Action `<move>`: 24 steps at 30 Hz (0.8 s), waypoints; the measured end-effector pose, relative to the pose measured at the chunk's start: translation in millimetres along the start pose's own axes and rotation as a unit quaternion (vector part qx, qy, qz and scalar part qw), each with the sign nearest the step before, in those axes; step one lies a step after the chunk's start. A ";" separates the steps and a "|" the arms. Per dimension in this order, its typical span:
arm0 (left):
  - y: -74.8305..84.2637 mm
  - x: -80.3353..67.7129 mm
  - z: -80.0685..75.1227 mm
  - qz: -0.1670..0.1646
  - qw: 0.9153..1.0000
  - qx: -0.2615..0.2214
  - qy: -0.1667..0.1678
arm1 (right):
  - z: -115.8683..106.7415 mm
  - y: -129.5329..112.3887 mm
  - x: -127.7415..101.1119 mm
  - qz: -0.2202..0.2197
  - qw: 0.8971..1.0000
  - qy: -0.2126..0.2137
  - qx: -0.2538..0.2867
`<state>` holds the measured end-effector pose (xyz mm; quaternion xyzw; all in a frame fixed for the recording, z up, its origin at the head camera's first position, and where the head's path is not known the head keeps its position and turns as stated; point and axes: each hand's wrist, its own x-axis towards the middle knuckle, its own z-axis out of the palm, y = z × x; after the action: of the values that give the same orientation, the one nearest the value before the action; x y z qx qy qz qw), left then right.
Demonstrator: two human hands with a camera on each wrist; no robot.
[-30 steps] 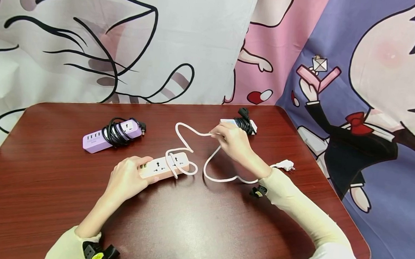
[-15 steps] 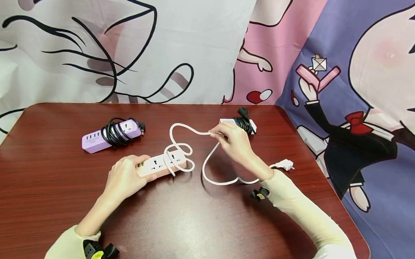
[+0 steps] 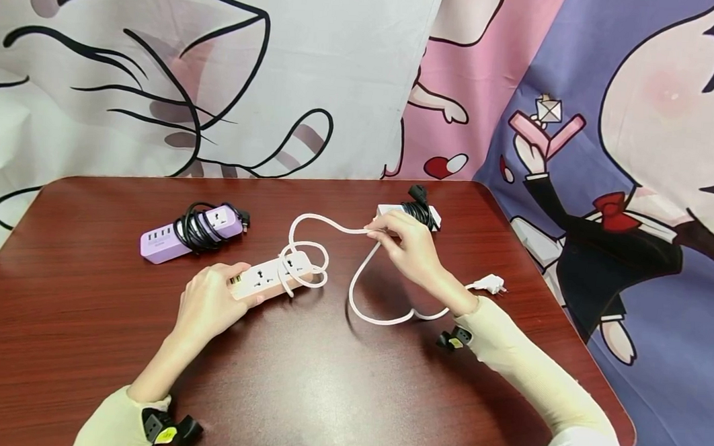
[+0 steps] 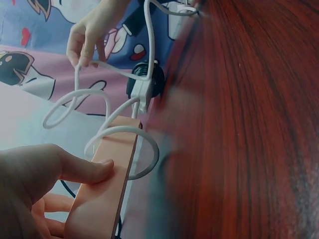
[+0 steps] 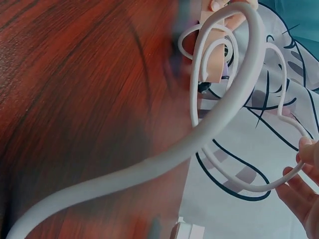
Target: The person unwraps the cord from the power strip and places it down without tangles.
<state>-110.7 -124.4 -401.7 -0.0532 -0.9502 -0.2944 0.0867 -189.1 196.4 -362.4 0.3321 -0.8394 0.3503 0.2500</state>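
At the left of the table [image 3: 114, 345] lies a purple power strip [image 3: 165, 242], a black cord [image 3: 199, 230] wound round its middle.

Next comes the left hand [image 3: 207, 299], which holds the peach-sided power strip [image 3: 264, 278] by its near left end, thumb along 1 edge and fingers along the other, closed to the strip's width. The strip sits left of centre, socket face up, its far end angled up and to the right. It looks like a rigid, fairly light plastic bar with smooth sides that could slide a little, so this grip at the end makes sense and leaves the rest of the body free for cord.

Loose loops of white cord [image 3: 379, 323] cross the strip's far end; at least 1 passes over the socket face, but how many go fully round is hard to tell. The cord looks soft yet springy, likely to open out unless kept taut; the best hold is on the free length close to the loops.

Further right, the right hand [image 3: 413, 249] pinches that cord between thumb and fingertips, nearly closed. Just behind it lies a white power strip [image 3: 390, 211] with its own black lead [image 3: 419, 215]. Beyond the forearm, the white plug [image 3: 490, 284] ends the cord.
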 end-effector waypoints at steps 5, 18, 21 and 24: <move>-2.9 1.6 -0.3 -0.009 1.000 -0.005 0.012 | -4.2 -0.9 -1.8 -0.008 1.000 -0.002 0.021; -9.1 4.1 -0.9 -0.014 0.999 -0.002 0.038 | -10.2 -2.7 -6.8 -0.047 0.998 -0.015 0.036; -11.0 4.9 1.2 -0.006 0.998 -0.004 0.060 | -11.5 -3.0 -8.1 -0.053 0.998 -0.026 0.037; -11.3 5.6 2.8 0.002 0.996 -0.013 0.086 | -12.7 -2.6 -9.4 -0.056 0.997 -0.041 0.037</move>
<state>-118.3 -131.9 -409.1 -0.0310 -0.9352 -0.3103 0.1679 -178.7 208.2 -359.4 0.4014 -0.8155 0.3529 0.2220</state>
